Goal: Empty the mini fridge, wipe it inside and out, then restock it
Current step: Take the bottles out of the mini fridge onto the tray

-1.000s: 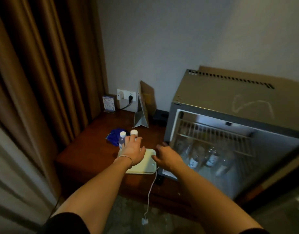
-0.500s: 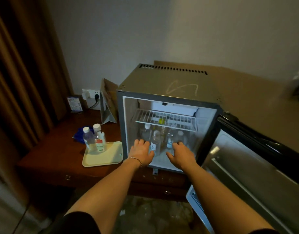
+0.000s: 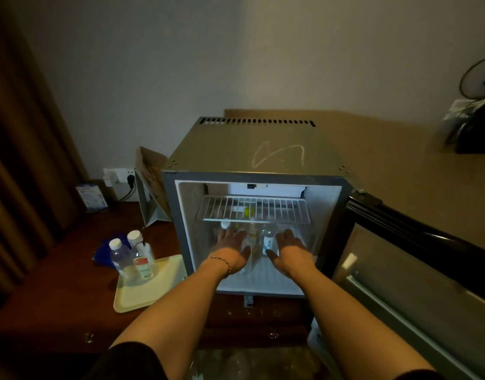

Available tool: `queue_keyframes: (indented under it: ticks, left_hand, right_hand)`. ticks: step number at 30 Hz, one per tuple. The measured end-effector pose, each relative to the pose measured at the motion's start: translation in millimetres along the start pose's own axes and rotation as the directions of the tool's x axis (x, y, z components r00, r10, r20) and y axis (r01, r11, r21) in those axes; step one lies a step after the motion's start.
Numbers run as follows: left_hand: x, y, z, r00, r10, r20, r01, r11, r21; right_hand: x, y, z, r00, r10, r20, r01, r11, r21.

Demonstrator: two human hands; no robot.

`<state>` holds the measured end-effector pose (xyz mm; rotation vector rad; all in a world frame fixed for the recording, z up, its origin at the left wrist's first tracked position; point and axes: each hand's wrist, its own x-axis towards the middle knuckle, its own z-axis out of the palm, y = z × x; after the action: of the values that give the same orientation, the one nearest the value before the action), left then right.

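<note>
The grey mini fridge (image 3: pixel 263 149) stands open on the wooden desk, its door (image 3: pixel 400 259) swung out to the right. Under its wire shelf (image 3: pixel 255 209) stand several clear bottles: one with a white label (image 3: pixel 268 244), one with a white cap (image 3: pixel 225 224). Both my hands are inside the lower compartment with fingers stretched forward. My left hand (image 3: pixel 231 248) lies beside the white-capped bottle, and my right hand (image 3: pixel 290 246) is just right of the labelled bottle. I see neither hand gripping anything. Two bottles (image 3: pixel 120 256) (image 3: pixel 142 260) stand on a cream tray (image 3: pixel 142 297) left of the fridge.
A blue cloth (image 3: pixel 103 253) lies behind the tray on the desk (image 3: pixel 57 283). A folded card stand (image 3: pixel 151 193), a wall socket with a plug (image 3: pixel 120 176) and a small sign (image 3: pixel 92 197) sit at the back. Brown curtains hang on the left.
My hands left the two bottles on the tray and moved right into the fridge, reaching deeper among the bottles. The view swung from the tray to face the fridge.
</note>
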<state>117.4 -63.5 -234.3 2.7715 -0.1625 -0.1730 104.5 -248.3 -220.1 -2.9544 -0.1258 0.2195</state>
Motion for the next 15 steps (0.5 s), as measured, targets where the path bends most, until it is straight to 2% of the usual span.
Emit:
queue_keyframes:
  ticks: [5, 8, 15]
  left_hand:
    - [20.1, -6.7, -0.7, 0.998, 0.066, 0.006, -0.066, 0.997, -0.032]
    - [28.5, -10.2, 3.4, 0.994, 0.112, -0.013, -0.112, 0.993, -0.042]
    - [43.6, -15.5, 27.3, 0.988, 0.112, -0.107, -0.119, 0.991, -0.057]
  right_hand:
    - [22.4, 4.0, 1.3, 0.994, 0.081, 0.068, -0.082, 0.997, 0.009]
    - [28.2, 7.2, 6.9, 0.993, 0.103, 0.057, -0.103, 0.995, 0.002]
    - [57.4, 20.9, 20.0, 0.998, 0.042, 0.055, -0.045, 0.998, 0.051]
